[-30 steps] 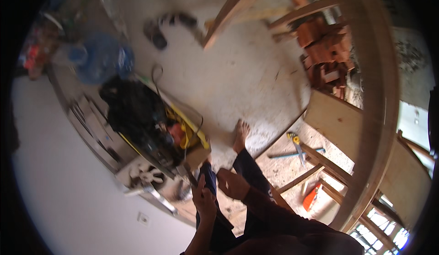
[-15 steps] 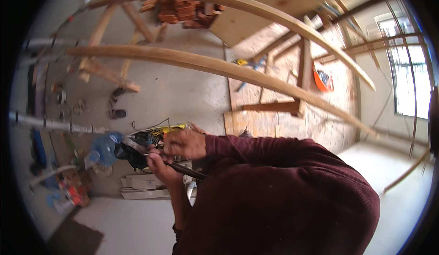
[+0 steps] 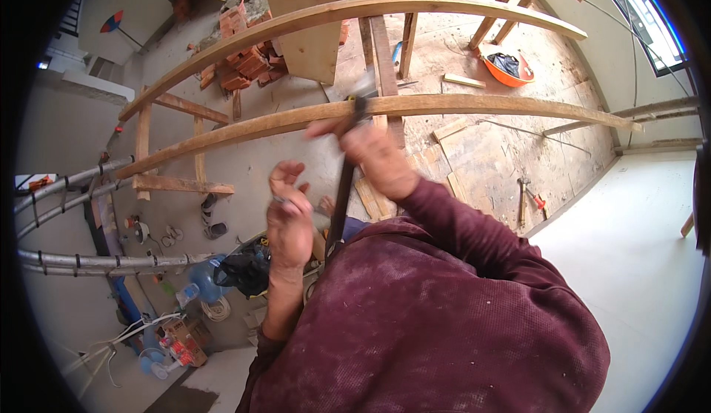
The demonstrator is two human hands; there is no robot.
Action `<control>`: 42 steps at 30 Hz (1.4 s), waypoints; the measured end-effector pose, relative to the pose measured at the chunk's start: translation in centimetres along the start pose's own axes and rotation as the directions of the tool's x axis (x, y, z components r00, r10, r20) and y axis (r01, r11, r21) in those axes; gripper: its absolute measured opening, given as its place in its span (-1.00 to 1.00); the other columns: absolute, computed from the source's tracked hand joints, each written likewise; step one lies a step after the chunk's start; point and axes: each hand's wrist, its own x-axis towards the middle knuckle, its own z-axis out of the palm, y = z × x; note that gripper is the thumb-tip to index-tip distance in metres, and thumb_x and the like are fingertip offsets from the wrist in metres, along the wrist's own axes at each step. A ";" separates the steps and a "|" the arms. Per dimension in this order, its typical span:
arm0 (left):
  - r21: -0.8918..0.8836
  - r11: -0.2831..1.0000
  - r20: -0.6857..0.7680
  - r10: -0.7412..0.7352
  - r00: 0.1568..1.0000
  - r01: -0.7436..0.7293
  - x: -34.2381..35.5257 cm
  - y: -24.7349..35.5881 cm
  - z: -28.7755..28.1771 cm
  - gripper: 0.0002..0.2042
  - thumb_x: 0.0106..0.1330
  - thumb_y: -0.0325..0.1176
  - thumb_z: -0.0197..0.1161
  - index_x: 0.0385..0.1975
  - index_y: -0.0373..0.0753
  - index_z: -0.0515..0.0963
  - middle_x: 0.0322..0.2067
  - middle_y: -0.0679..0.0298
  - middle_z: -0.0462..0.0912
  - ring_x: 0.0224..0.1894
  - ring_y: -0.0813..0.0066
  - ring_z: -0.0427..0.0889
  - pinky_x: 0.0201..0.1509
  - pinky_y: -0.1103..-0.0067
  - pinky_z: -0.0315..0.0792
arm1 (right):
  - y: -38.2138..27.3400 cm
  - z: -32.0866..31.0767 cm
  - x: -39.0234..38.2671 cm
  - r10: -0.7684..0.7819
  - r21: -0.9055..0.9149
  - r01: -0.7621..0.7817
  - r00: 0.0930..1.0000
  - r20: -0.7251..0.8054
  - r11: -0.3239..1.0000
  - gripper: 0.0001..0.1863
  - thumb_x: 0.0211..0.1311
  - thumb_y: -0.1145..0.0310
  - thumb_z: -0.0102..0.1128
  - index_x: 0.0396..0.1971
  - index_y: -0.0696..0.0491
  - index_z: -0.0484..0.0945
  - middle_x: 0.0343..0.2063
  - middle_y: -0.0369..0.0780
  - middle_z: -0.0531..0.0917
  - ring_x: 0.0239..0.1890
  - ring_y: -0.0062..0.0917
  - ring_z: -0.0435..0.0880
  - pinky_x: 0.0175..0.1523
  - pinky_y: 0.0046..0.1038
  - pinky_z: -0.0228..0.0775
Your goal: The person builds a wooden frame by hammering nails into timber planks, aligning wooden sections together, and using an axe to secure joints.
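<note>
My right hand (image 3: 378, 158), smeared by motion, is at the nearer long wooden beam (image 3: 474, 105), closed around a long dark tool (image 3: 344, 198). The tool runs from the beam down toward my waist. Its upper end is blurred, so I cannot make out its kind. To the left, my left hand (image 3: 290, 217) is raised and holds nothing, its fingers apart and loosely bent. Below and left of that hand, a black bag (image 3: 244, 271) sits by a blue plastic bottle (image 3: 209, 280).
A second beam (image 3: 415, 6) runs behind the first, both on wooden supports. Broken bricks (image 3: 248, 69) and a plywood board (image 3: 307, 32) are beyond. An orange basin (image 3: 507, 69) and a hammer (image 3: 523, 198) lie to the right. Metal poles (image 3: 111, 261) are at left.
My view has shifted toward the beams. My hands were together by the black bag, the left one on the dark tool; now the right holds it at the beam and the left has let go.
</note>
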 end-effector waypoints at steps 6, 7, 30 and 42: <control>0.144 0.988 0.184 -0.087 0.979 0.061 10.2 -4.3 2.8 -0.80 0.45 -0.28 0.24 -0.27 -0.32 0.58 -0.34 0.31 0.65 -0.31 0.56 0.64 -0.17 0.59 0.52 | -4.6 -13.7 -4.2 0.061 0.306 0.184 0.762 -0.645 0.934 -0.47 0.52 -0.16 -0.17 -0.47 -0.01 0.35 -0.74 -0.35 0.35 -0.81 -0.67 0.30 -0.73 -0.58 0.19; 0.122 0.987 0.205 -0.124 0.971 0.100 12.0 -6.2 3.8 -0.80 0.43 -0.28 0.27 -0.20 -0.32 0.60 -0.37 0.30 0.65 -0.32 0.55 0.65 -0.15 0.57 0.54 | -4.1 -14.1 -5.3 0.153 0.330 0.098 0.740 -0.655 0.939 -0.48 0.51 -0.15 -0.15 -0.47 0.00 0.34 -0.74 -0.34 0.35 -0.81 -0.67 0.30 -0.73 -0.58 0.20; -0.002 0.798 0.573 -0.493 0.655 0.602 11.6 -15.7 8.4 -0.85 0.22 -0.55 0.39 -0.23 -0.34 0.64 -0.42 0.35 0.68 -0.35 0.68 0.60 -0.25 0.68 0.52 | 3.8 -8.1 -1.9 0.235 -0.104 -0.387 0.730 -0.642 0.916 -0.73 0.23 0.35 0.30 -0.20 0.26 0.64 -0.54 -0.37 0.58 -0.53 -0.72 0.45 -0.44 -0.55 0.25; 0.166 0.930 0.457 -0.367 0.810 0.328 9.1 -13.5 9.0 -0.81 0.30 -0.32 0.40 -0.29 -0.30 0.61 -0.42 0.31 0.68 -0.31 0.58 0.63 -0.13 0.54 0.51 | 4.6 -8.5 -2.3 0.382 0.131 -0.369 0.771 -0.510 0.920 -0.80 0.30 0.36 0.29 -0.28 0.21 0.57 -0.77 -0.35 0.45 -0.84 -0.70 0.35 -0.76 -0.60 0.12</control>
